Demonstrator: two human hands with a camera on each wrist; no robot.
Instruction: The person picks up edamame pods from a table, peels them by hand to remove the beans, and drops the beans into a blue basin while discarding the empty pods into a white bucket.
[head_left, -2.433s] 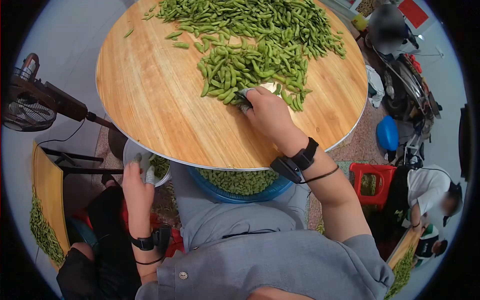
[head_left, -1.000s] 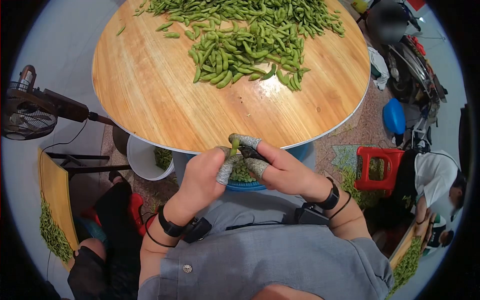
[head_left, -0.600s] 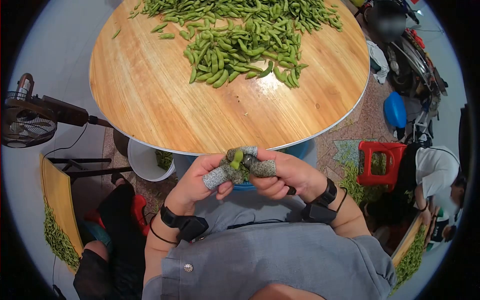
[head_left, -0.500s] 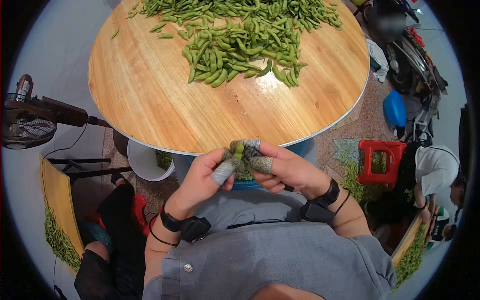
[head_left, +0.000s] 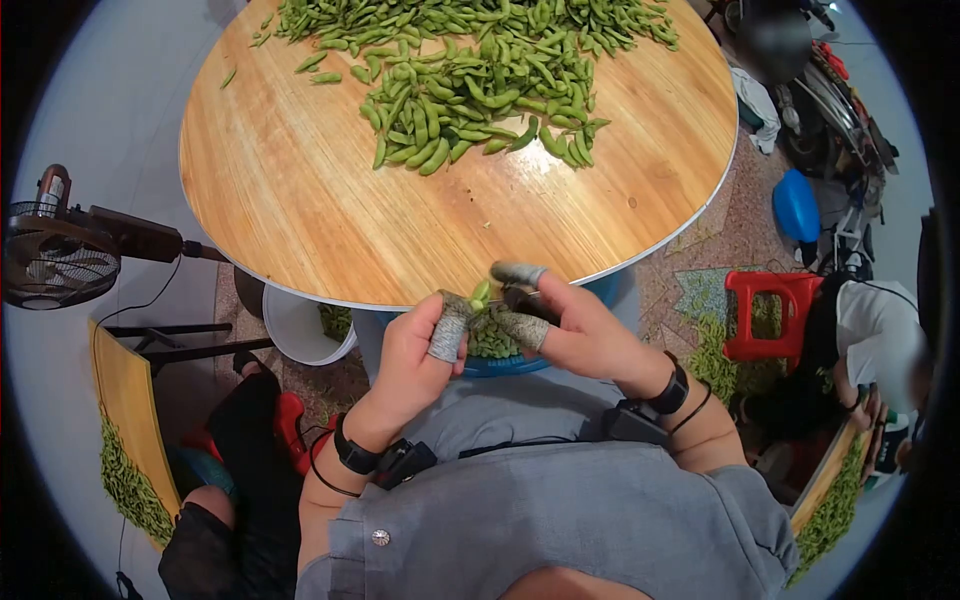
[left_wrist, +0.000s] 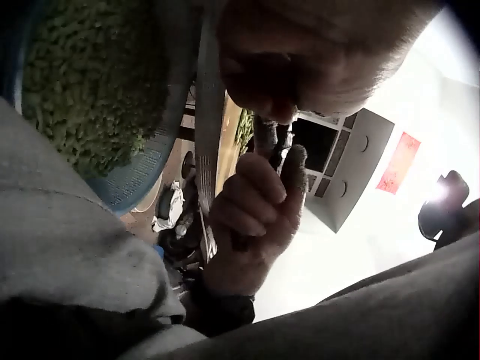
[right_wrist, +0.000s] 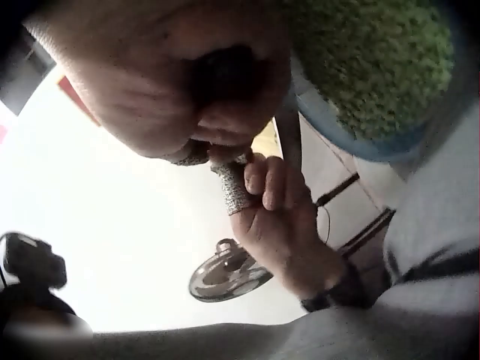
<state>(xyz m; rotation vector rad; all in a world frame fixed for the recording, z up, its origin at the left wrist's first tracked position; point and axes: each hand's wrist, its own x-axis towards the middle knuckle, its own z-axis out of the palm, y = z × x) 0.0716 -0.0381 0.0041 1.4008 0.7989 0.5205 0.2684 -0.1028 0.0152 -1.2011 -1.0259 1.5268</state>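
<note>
A green edamame pod [head_left: 481, 293] is pinched between the fingertips of both hands, held above the person's lap just off the near rim of a round wooden table [head_left: 300, 200]. The left hand [head_left: 418, 352] grips the pod from its own side, thumb and forefinger wrapped in grey knitted finger guards [head_left: 447, 330] and curled onto it. The right hand [head_left: 580, 335] meets it from the opposite side, its guarded thumb and forefinger closed on the same pod, with what looks like a small dark blade between them; the other fingers are folded into the palm. In the left wrist view the right hand [left_wrist: 251, 217] appears as a closed fist with guarded fingertips raised; in the right wrist view the left hand [right_wrist: 281, 217] shows its guarded finger pressed up against the right hand.

Directly beneath the two hands sits a blue basin [head_left: 560, 358] heaped with green shelled beans, resting on the person's grey-clad lap. Outward of the left hand, under the table edge, stands a white bucket [head_left: 295, 330] with green pods inside. Beyond the hands, across the bare wood, a large heap of unshelled pods [head_left: 470, 70] covers the far half of the table. Farther out past the left hand stands an electric fan [head_left: 50, 265]; past the right hand are a red plastic stool [head_left: 760, 310] and a blue object [head_left: 797, 210] on the floor.
</note>
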